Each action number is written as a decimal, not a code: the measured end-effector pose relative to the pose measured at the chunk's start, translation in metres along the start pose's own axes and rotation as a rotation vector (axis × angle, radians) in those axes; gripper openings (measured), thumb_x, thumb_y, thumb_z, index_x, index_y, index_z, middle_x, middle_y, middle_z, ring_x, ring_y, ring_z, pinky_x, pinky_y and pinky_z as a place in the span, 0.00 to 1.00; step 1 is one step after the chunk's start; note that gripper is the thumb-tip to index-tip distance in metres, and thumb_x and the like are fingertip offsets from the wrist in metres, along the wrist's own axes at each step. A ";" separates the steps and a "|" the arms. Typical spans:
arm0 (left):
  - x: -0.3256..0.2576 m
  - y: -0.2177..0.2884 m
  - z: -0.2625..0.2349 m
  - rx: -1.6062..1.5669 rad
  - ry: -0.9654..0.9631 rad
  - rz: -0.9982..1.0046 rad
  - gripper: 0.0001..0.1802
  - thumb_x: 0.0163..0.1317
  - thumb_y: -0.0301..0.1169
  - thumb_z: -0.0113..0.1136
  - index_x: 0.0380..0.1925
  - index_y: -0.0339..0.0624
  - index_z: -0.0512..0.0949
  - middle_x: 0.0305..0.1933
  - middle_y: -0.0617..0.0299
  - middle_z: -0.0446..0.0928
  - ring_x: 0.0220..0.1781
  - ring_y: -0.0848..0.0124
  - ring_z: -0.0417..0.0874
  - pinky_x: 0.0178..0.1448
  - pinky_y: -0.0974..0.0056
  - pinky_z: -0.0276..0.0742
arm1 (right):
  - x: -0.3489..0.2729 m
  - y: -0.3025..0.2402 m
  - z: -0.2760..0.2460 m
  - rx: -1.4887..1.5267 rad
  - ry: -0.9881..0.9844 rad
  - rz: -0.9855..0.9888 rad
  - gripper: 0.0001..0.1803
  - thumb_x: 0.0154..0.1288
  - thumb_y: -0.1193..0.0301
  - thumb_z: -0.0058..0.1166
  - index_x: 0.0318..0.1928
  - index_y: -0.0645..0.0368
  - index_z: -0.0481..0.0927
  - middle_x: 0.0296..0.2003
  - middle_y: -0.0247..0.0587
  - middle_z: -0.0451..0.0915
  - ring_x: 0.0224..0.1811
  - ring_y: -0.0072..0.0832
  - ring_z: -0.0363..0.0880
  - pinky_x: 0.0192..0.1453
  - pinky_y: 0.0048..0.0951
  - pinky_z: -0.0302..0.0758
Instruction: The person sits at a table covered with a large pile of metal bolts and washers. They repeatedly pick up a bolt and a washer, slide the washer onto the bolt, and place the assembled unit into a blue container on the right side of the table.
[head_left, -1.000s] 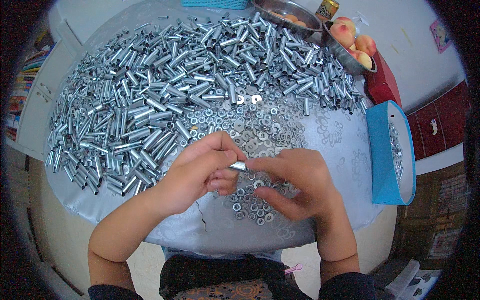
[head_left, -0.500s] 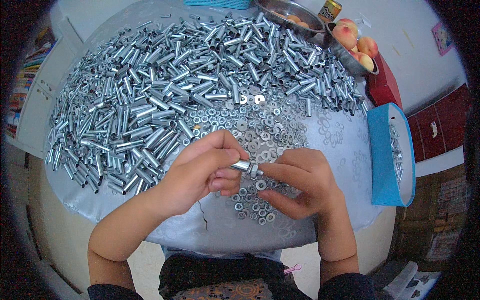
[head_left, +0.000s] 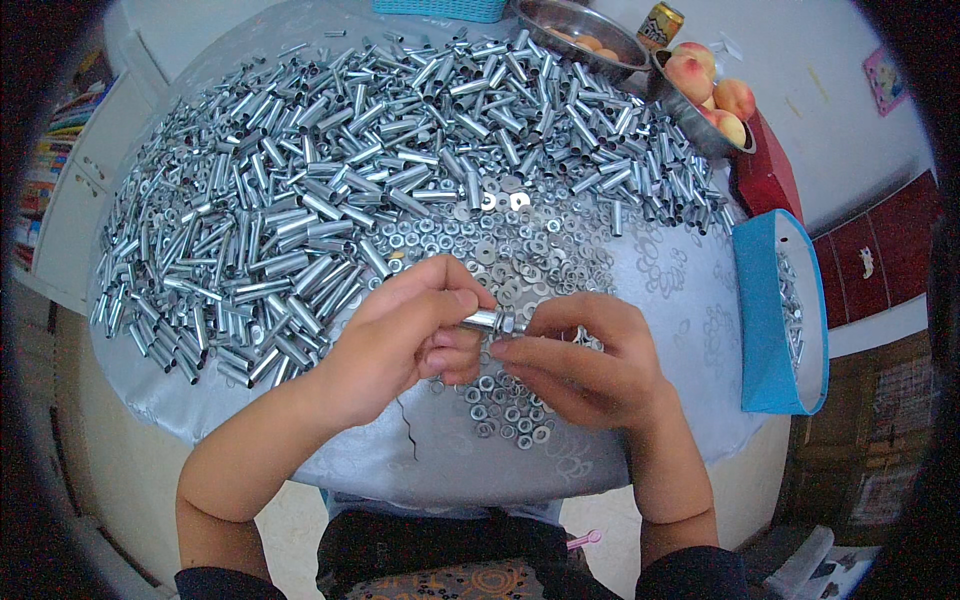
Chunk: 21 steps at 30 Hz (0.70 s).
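In my left hand [head_left: 395, 335], the thumb and curled fingers grip a shiny metal sleeve anchor [head_left: 481, 319], lying sideways and pointing right. A hex nut [head_left: 508, 324] sits at the anchor's right end. My right hand [head_left: 605, 365] closes its thumb and fingers around that end; its fingertips partly cover the nut and the bolt tip. Under and beyond the hands lie loose nuts and washers [head_left: 540, 262] in a spread on the pale cloth. A big heap of metal sleeves [head_left: 330, 180] covers the far and left part of the table.
At the right edge stands a blue fabric bin [head_left: 760, 330] with metal parts inside. Far right are a bowl of peaches [head_left: 685, 118], a metal bowl with eggs [head_left: 560, 22], a can [head_left: 660, 25] and a red box [head_left: 766, 170]. A dark thread [head_left: 408, 430] lies near the front.
My right thumb and fingers have moved left and closed in on the nut end of the anchor. My left hand stays nearly where it was.
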<state>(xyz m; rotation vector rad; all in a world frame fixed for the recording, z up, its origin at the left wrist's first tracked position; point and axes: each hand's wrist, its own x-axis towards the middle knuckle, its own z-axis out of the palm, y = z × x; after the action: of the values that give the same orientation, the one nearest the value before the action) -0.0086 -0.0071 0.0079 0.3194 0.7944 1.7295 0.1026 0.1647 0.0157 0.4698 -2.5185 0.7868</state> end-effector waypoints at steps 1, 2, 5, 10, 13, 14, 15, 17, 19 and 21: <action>0.000 -0.001 -0.001 -0.010 -0.002 0.001 0.06 0.64 0.29 0.43 0.36 0.37 0.66 0.19 0.69 0.57 0.21 0.79 0.57 0.29 0.69 0.59 | -0.002 -0.001 0.000 -0.002 -0.018 0.062 0.12 0.50 0.66 0.60 0.37 0.51 0.81 0.24 0.38 0.77 0.22 0.33 0.76 0.24 0.32 0.70; 0.001 -0.001 -0.001 0.014 0.025 -0.028 0.06 0.64 0.29 0.43 0.36 0.37 0.66 0.19 0.69 0.57 0.21 0.79 0.57 0.29 0.69 0.59 | -0.004 -0.001 -0.001 -0.005 -0.036 0.123 0.12 0.51 0.64 0.59 0.37 0.51 0.81 0.25 0.38 0.77 0.22 0.33 0.76 0.24 0.32 0.70; 0.005 -0.004 -0.001 0.052 0.067 -0.096 0.06 0.64 0.29 0.44 0.36 0.38 0.66 0.19 0.69 0.58 0.21 0.79 0.58 0.29 0.69 0.60 | 0.001 -0.005 -0.007 -0.080 -0.024 0.120 0.11 0.53 0.61 0.57 0.34 0.53 0.81 0.26 0.40 0.78 0.24 0.33 0.77 0.27 0.33 0.70; 0.006 -0.007 -0.003 0.094 0.057 -0.097 0.06 0.64 0.30 0.44 0.36 0.39 0.66 0.20 0.69 0.58 0.21 0.79 0.58 0.29 0.69 0.60 | -0.002 0.003 -0.002 -0.127 -0.064 0.001 0.11 0.53 0.64 0.56 0.37 0.54 0.80 0.30 0.40 0.78 0.29 0.35 0.77 0.30 0.34 0.71; 0.006 -0.007 -0.003 0.074 0.029 -0.069 0.06 0.65 0.30 0.43 0.37 0.39 0.65 0.20 0.68 0.59 0.21 0.79 0.58 0.29 0.69 0.60 | -0.005 0.004 0.011 -0.081 0.064 0.020 0.14 0.53 0.66 0.57 0.41 0.54 0.78 0.32 0.41 0.78 0.32 0.38 0.77 0.34 0.35 0.72; 0.006 -0.007 -0.004 0.084 0.015 -0.055 0.06 0.65 0.30 0.43 0.37 0.39 0.65 0.20 0.68 0.59 0.21 0.79 0.58 0.30 0.69 0.60 | -0.006 0.003 0.013 -0.053 0.105 0.045 0.15 0.53 0.67 0.58 0.42 0.55 0.78 0.32 0.42 0.78 0.33 0.39 0.77 0.35 0.35 0.72; 0.005 -0.008 -0.005 0.093 0.003 -0.038 0.07 0.65 0.30 0.43 0.38 0.38 0.65 0.21 0.68 0.59 0.22 0.79 0.58 0.30 0.69 0.60 | -0.004 -0.001 0.013 -0.066 0.068 0.087 0.15 0.51 0.70 0.60 0.42 0.56 0.77 0.32 0.41 0.78 0.32 0.37 0.77 0.34 0.33 0.73; 0.003 -0.010 -0.005 0.143 -0.013 0.016 0.07 0.66 0.31 0.42 0.39 0.38 0.64 0.21 0.68 0.59 0.23 0.79 0.59 0.31 0.70 0.61 | 0.000 -0.010 0.010 -0.093 -0.006 0.172 0.18 0.47 0.77 0.64 0.40 0.59 0.75 0.30 0.40 0.77 0.31 0.33 0.77 0.33 0.29 0.73; 0.001 -0.012 -0.003 0.223 -0.028 0.089 0.09 0.67 0.32 0.42 0.40 0.38 0.64 0.22 0.67 0.60 0.24 0.79 0.60 0.32 0.70 0.61 | -0.002 -0.012 0.011 0.014 0.037 0.236 0.17 0.49 0.76 0.63 0.40 0.60 0.74 0.31 0.41 0.77 0.31 0.32 0.77 0.35 0.28 0.73; -0.003 -0.012 0.001 0.320 -0.016 0.126 0.10 0.67 0.34 0.42 0.41 0.38 0.64 0.24 0.66 0.62 0.26 0.79 0.62 0.33 0.71 0.61 | -0.004 -0.014 0.011 0.107 0.054 0.293 0.16 0.51 0.76 0.62 0.41 0.61 0.74 0.32 0.41 0.77 0.33 0.30 0.77 0.37 0.26 0.73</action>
<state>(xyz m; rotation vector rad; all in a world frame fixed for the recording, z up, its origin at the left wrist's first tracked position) 0.0016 -0.0078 0.0011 0.6104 1.0603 1.7116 0.1083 0.1481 0.0121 0.1110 -2.5352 1.0313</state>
